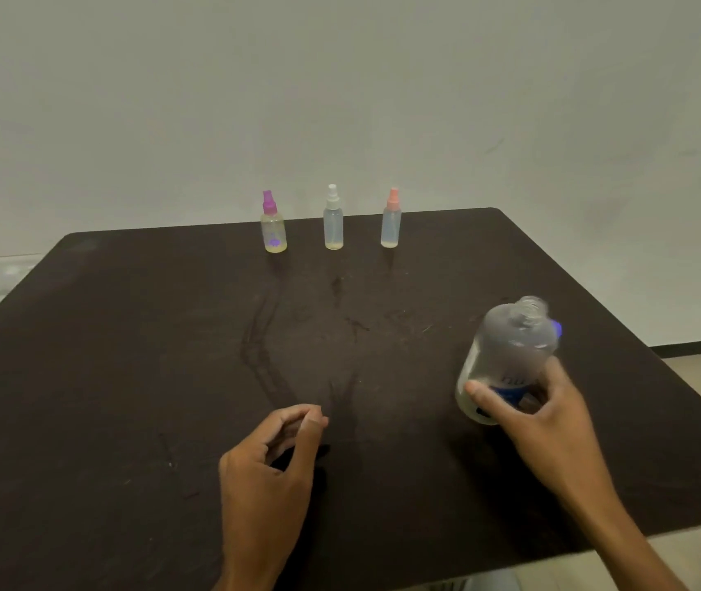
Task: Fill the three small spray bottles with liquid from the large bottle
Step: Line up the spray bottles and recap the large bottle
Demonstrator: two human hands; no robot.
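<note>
Right hand (540, 403) fingers wrapped round uncapped large bottle (506, 356); left hand (272, 458) fingers curled, apparently empty. Spray bottles (333, 223) capped, nearly empty: filling not begun.

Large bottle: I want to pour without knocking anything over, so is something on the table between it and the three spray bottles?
Nothing visible: only bare table lies between the large bottle in the right hand and the spray bottles.
</note>
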